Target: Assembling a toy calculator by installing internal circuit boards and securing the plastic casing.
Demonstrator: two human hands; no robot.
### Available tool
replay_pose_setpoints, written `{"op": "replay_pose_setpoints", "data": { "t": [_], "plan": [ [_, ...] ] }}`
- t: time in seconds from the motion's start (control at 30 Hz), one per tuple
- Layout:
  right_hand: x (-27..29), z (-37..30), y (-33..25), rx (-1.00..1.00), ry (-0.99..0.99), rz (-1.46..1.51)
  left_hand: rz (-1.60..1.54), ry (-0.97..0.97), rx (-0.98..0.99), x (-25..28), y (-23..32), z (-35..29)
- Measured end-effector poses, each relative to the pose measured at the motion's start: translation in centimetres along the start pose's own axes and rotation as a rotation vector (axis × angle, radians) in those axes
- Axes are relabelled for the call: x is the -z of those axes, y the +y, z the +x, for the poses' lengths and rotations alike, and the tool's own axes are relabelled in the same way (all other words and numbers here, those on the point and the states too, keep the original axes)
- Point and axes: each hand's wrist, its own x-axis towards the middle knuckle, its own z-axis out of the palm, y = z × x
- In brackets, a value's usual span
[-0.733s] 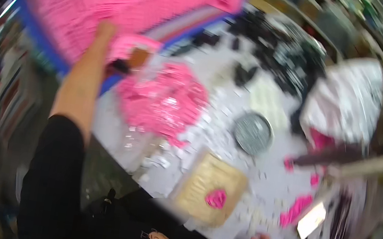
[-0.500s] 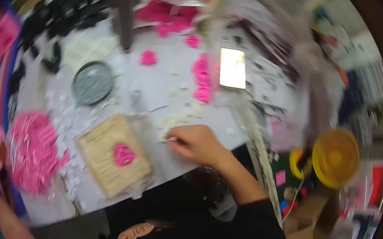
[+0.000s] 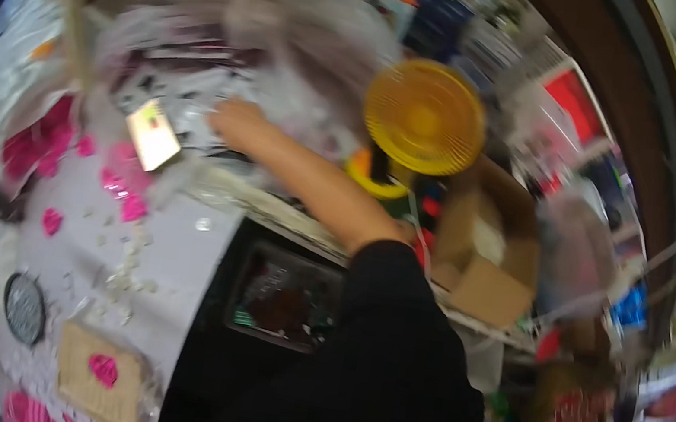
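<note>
My right hand reaches out over a spread of small white and black pieces beside a crumpled clear plastic bag. Its fingers are blurred and partly hidden, so their pose and anything in them cannot be made out. Left of it lies a bright, glowing rectangular panel, perhaps a phone. Bright pink pieces lie just below that. On the table's near left, a tan block bears a pink rosette-like piece, beside a round grey dish. My left hand is out of the picture.
A yellow basket and an open cardboard box stand to the right of my forearm. A pale raised strip edges the table. Small white bits are scattered on it. Below sits a dark tray with wrapped contents.
My right hand has left the white bits near the tan block and moved to the far side, past the table's pale strip. The view has swung right; my left forearm has dropped out.
</note>
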Motion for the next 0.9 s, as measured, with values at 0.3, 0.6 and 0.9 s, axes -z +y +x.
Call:
{"op": "replay_pose_setpoints", "data": {
  "t": [0.3, 0.6, 0.9],
  "plan": [
    [0.0, -0.9, 2.0, -0.098, 0.642, 0.126, -0.668, 0.053, 0.199, -1.6, 0.3, -0.1],
    [19.6, -8.7, -18.0, 0.096, 0.118, 2.145, -1.133, 0.336, 0.244, 4.1, 4.0, -12.9],
    [14.2, -9.9, -35.5, 0.264, 0.391, 1.386, -1.444, 0.294, 0.331, -1.5, 10.6, -15.4]
  ]
}}
